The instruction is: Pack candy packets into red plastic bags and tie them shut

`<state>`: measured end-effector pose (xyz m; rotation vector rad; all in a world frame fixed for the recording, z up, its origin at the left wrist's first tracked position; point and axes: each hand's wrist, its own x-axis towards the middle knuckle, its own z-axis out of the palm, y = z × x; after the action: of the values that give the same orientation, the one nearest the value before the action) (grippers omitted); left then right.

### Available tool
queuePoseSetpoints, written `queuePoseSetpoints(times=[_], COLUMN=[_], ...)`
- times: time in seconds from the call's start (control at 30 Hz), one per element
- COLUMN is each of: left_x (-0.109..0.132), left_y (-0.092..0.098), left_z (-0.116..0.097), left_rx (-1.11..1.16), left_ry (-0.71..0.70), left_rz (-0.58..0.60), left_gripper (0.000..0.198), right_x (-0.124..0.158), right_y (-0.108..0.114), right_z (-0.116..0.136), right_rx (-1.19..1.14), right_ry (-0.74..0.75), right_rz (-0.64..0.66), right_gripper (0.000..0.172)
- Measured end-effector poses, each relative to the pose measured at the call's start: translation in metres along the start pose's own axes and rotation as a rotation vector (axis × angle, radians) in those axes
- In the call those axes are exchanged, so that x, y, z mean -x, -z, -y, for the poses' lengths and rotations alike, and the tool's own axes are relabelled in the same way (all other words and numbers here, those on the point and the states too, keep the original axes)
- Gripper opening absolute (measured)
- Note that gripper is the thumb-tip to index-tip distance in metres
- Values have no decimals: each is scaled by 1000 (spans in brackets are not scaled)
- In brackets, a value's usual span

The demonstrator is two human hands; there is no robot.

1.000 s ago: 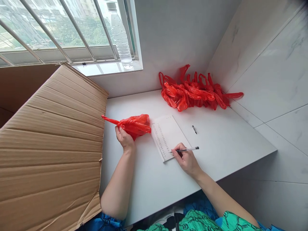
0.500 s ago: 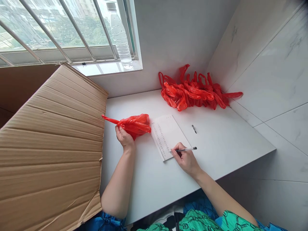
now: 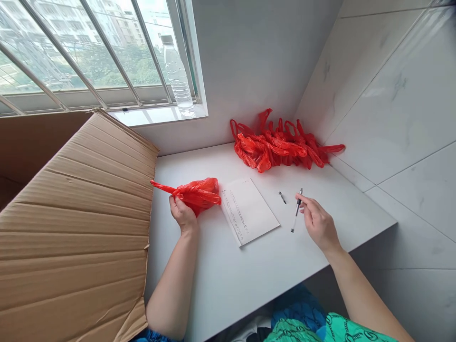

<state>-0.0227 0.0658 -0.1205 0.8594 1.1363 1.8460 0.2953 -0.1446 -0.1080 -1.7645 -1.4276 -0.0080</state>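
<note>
My left hand [image 3: 183,213] is closed on the gathered, knotted neck of a red plastic bag [image 3: 201,194], whose body lies to the right of my fingers. One twisted end of the bag sticks out leftward to the cardboard. Right of the bag lies a white notepad [image 3: 258,213] with columns of small handwritten marks. My right hand [image 3: 318,223] pinches a clear-barrelled pen [image 3: 296,213] with a black grip between thumb and index finger, beside the notepad and low over the table. A black pen cap [image 3: 282,197] lies between notepad and pen.
A heap of knotted red plastic bags [image 3: 278,145] lies at the back of the white table [image 3: 228,285], against the wall. An open cardboard box [image 3: 81,228] stands along the left side. On the windowsill is a clear water bottle [image 3: 178,78]. Tiled wall [image 3: 413,118] rises on the right.
My right hand has moved with the pen rightward off the notepad, and the pen has swung from near level to steep. My left hand still grips the red bag. The view has tilted slightly.
</note>
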Motion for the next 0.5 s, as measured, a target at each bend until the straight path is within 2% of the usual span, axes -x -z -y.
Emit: queuePoseSetpoints(times=[0.1, 0.2, 0.3, 0.4, 0.5], left_x=[-2, -2, -2, -2, -2], left_y=[-1, -2, -3, -3, -3], left_z=[0, -2, -4, -5, -6], left_rx=[5, 2, 3, 6, 2], left_ry=[-2, -13, -24, -21, -13], left_rz=[-6, -1, -3, 2, 7], left_gripper=[20, 17, 15, 16, 17], right_x=[1, 4, 4, 1, -3], right_y=[13, 16, 14, 8, 0], right_z=[-11, -9, -6, -11, -16], right_rx=[-73, -153, -64, 81, 214], right_ry=[-66, -161, -224, -218, -167], right_rz=[-25, -50, 86, 213, 262], right_gripper=[32, 28, 34, 45, 34])
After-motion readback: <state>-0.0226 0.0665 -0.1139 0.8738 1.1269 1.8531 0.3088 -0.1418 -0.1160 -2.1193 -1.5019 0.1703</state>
